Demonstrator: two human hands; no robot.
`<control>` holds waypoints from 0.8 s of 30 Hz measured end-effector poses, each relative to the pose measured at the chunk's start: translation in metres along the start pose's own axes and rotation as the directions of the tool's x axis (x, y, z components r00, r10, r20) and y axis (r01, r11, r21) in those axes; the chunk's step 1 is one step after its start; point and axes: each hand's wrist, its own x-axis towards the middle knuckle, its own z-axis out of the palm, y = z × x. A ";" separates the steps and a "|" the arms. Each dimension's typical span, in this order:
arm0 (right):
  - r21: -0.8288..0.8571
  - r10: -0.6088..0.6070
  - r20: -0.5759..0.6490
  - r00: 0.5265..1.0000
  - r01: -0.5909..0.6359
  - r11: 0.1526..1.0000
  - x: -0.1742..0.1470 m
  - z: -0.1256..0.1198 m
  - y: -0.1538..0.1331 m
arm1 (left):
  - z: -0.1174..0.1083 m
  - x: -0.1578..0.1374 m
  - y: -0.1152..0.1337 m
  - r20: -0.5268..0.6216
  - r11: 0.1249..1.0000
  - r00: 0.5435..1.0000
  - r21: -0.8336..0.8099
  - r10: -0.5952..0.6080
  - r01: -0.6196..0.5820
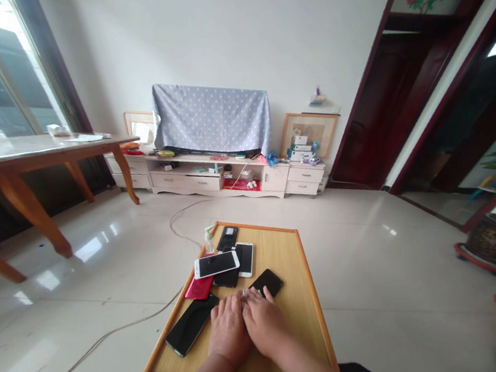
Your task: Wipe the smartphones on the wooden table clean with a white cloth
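My left hand (228, 327) and my right hand (265, 320) are close together, palms down, over the near part of a small wooden table (300, 311). Their fingers are bent and meet at the tips, where a small white bit shows; what they hold is mostly hidden. Beyond my right fingertips lies a black phone (269, 280), partly covered by them. To the left of my left hand is a larger black phone (191, 326). A white-framed phone (217, 265) rests across a red phone or case (199, 287) and another dark phone (226, 278).
A white phone (246, 260), a dark phone with a label (227, 238) and a clear pump bottle (208, 239) stand or lie at the table's far left. A cable (134, 319) runs over the floor. Ahead is a low cabinet (185, 182) with a cloth-covered object (211, 119).
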 end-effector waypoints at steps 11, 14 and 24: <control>-0.103 0.123 -0.072 0.990 -0.130 0.986 -0.026 -0.021 0.058 | -0.003 0.000 0.003 -0.033 0.999 0.999 -0.032 -0.006 0.005; -0.132 0.166 -0.114 0.980 -0.180 0.975 -0.004 -0.025 0.071 | -0.007 -0.001 0.009 -0.028 1.000 0.999 -0.023 -0.016 0.015; -0.035 -0.066 -0.033 0.997 0.065 0.997 -0.028 -0.002 0.022 | 0.005 0.003 -0.002 -0.019 0.999 1.000 -0.036 -0.001 0.000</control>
